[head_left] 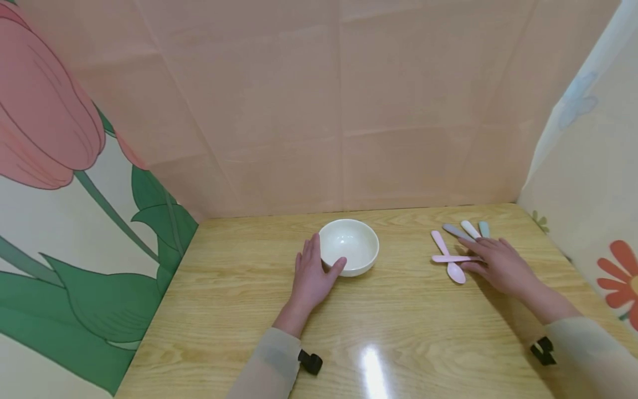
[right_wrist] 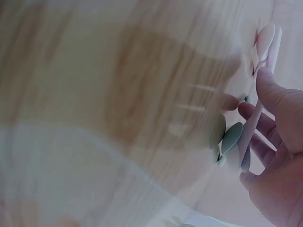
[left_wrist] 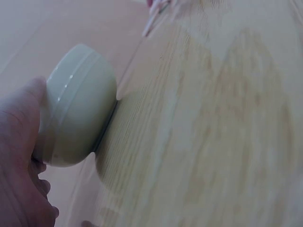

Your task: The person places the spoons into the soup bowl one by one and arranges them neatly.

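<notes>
Wood-grain bench (head_left: 224, 310): left grip (head_left: 314, 278) holds round glossy white bowl (head_left: 356, 246) by rim; right grip (head_left: 507, 270) pinches pink plastic spoon (head_left: 450, 259), right of bowl. Spoon pickup seemingly in hand; next wants steady lift.

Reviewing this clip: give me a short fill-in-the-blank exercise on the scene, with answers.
The left hand touches a round white ____.
The right hand holds a utensil whose colour is ____.
In the head view, the hand nearer the white handle is the ____ one.

Missing words: bowl; pink; right.
</notes>
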The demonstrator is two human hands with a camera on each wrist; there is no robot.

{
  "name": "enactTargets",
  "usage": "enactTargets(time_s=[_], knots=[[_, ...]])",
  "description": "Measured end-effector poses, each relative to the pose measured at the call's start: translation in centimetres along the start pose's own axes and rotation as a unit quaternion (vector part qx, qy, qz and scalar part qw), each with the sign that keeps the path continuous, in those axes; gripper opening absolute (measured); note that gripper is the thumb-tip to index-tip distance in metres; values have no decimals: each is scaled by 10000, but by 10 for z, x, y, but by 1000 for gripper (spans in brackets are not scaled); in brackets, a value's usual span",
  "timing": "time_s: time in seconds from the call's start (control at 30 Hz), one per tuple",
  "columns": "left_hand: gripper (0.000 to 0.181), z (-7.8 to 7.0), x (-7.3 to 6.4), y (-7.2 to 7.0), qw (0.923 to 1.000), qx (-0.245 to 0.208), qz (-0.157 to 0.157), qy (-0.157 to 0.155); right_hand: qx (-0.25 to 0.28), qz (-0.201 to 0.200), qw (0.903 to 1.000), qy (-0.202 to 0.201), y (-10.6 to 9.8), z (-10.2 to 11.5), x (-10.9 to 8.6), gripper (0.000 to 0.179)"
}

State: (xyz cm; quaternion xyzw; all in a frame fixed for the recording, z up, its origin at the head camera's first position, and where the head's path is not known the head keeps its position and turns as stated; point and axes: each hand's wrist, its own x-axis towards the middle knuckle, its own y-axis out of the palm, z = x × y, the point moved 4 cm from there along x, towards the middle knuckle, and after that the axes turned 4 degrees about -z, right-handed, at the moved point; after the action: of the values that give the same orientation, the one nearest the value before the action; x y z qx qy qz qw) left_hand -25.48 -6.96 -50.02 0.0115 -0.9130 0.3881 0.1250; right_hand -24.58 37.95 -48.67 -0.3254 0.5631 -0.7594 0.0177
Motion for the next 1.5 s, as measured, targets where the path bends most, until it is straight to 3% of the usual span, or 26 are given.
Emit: enactTargets(time_s=[0.2, 0.67, 1.1, 1.33, 1.5], knots=[[106, -3, -1, -2, 10000, 2, 44, -48, -86, -130, 9996, -229, -1, 2, 4, 65], [106, -3, 0, -1, 10000, 8, 38, 43, 195, -269, 9993, -168, 2, 3, 6, 57], [107, -3, 0, -1, 10000, 61, 72, -19, 179, -99, 9997, -160, -2, 3, 8, 55], [107, -2, 0, -1, 9999, -21, 97, -103, 160, -339, 9982, -462, 2, 3, 10, 46], [107, -2, 0, -1, 9999, -27, 88, -94, 295, -332, 9983, -365, 3, 6, 12, 39]])
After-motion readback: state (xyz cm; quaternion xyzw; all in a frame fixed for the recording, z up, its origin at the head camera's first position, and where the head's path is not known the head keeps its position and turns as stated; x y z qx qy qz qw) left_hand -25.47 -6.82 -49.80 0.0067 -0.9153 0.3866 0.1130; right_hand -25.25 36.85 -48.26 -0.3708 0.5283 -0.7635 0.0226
